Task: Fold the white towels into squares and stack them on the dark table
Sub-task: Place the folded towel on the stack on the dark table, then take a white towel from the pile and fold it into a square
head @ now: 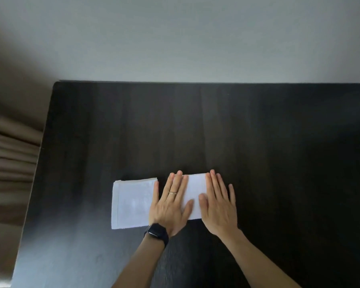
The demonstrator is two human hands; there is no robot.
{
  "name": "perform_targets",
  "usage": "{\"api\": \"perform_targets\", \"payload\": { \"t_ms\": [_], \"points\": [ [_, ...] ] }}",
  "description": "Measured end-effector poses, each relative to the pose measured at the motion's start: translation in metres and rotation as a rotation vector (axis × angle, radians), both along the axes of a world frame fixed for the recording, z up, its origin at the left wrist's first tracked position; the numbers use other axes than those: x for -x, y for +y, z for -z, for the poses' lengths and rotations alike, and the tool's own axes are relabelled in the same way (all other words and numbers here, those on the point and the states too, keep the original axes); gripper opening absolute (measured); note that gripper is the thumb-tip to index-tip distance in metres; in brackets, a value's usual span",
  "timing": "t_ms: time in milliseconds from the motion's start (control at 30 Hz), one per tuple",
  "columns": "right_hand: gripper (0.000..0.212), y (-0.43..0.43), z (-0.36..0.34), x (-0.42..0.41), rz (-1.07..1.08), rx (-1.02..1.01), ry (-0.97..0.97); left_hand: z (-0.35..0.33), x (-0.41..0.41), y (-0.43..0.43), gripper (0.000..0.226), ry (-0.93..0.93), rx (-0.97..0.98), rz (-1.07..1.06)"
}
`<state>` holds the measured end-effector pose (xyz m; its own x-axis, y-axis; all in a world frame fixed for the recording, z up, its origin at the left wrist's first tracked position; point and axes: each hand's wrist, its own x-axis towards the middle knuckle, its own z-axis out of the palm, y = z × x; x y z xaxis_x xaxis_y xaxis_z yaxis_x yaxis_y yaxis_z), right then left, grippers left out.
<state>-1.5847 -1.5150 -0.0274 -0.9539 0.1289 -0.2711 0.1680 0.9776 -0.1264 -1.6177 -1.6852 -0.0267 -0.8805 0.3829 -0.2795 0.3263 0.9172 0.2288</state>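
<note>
Left hand (170,208) and right hand (218,208) pressed a towel (195,190) flat on the table (195,125).
The left hand, wearing a ring (173,192) and a watch (156,235), lay on the towel's 9 o'clock side, the right on its 3 o'clock side. Each grip was open, fingers straight, holding nothing. The towel sat toward the table's 6 o'clock edge. A second towel (131,204), folded, lay at its 9 o'clock, just beside the left little finger.

place: likely a home room | signs: dark wooden table (195,125) against plain pale wall (195,38) | beige curtain (10,154) by table's left edge
</note>
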Motion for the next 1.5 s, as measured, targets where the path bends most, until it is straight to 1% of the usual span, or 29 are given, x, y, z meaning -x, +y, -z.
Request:
{"api": "perform_targets", "payload": {
  "t_ms": [167, 333, 400, 467, 533, 633, 733, 800, 967, 1100, 1200, 1300, 1500],
  "points": [
    [0.063, 0.0, -0.007, 0.005, 0.013, 0.031, -0.059, -0.003, 0.001, -0.001, 0.071, -0.022, 0.026, 0.016],
    [0.067, 0.014, -0.045, 0.009, -0.058, 0.139, -0.201, -0.02, 0.002, 0.004, 0.067, -0.068, 0.122, 0.027],
    [0.072, 0.03, -0.072, -0.002, 0.01, 0.187, -0.233, -0.038, 0.0, 0.011, 0.07, -0.108, 0.201, 0.012],
    [0.074, 0.057, -0.102, -0.026, 0.103, 0.247, -0.225, -0.063, -0.002, 0.024, 0.068, -0.112, 0.316, 0.045],
    [0.068, 0.094, -0.129, -0.059, 0.17, 0.31, -0.195, -0.088, -0.005, 0.045, 0.059, -0.108, 0.401, 0.089],
    [0.056, 0.165, -0.175, -0.128, 0.272, 0.354, -0.111, -0.131, -0.028, 0.105, 0.05, -0.108, 0.411, 0.142],
    [0.05, 0.236, -0.219, -0.209, 0.391, 0.341, -0.014, -0.178, -0.074, 0.191, 0.037, -0.06, 0.314, 0.267],
    [0.048, 0.285, -0.249, -0.277, 0.495, 0.307, 0.087, -0.216, -0.123, 0.265, 0.034, 0.022, 0.198, 0.393],
    [0.042, 0.383, -0.313, -0.459, 0.715, 0.199, 0.354, -0.309, -0.279, 0.444, 0.04, 0.172, -0.203, 0.732],
    [0.043, 0.44, -0.349, -0.598, 0.95, 0.072, 0.616, -0.358, -0.412, 0.563, 0.046, 0.202, -0.406, 0.985],
    [0.041, 0.467, -0.376, -0.689, 1.097, -0.016, 0.805, -0.378, -0.503, 0.638, 0.052, 0.171, -0.509, 1.165],
    [0.04, 0.491, -0.396, -0.774, 1.226, -0.088, 0.885, -0.398, -0.59, 0.704, 0.056, 0.151, -0.557, 1.333],
    [0.036, 0.56, -0.42, -0.917, 1.412, -0.301, 0.94, -0.439, -0.741, 0.825, 0.047, 0.178, -0.742, 1.591]
  ]
}}
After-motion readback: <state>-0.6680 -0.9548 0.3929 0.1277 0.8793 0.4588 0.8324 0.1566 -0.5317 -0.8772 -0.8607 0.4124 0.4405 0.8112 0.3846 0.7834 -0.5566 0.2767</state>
